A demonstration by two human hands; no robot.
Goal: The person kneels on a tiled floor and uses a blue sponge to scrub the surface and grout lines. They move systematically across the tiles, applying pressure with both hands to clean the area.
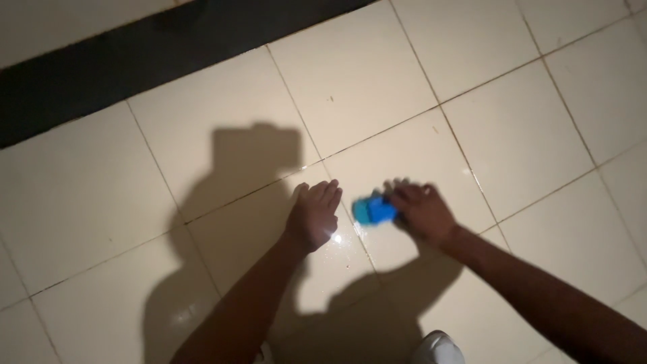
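A blue scrub brush (pixel 375 209) lies pressed on the cream tiled floor (pixel 512 141), close to a grout line. The right hand (pixel 423 211) grips the brush from its right side, fingers curled over it. Just left of the brush, the left hand (pixel 314 212) rests flat on the floor, fingers together, holding nothing.

The right hand (pixel 423 212) covers part of the blurred blue thing (pixel 374 210), so its kind stays unclear. Both forearms run off the bottom edge.
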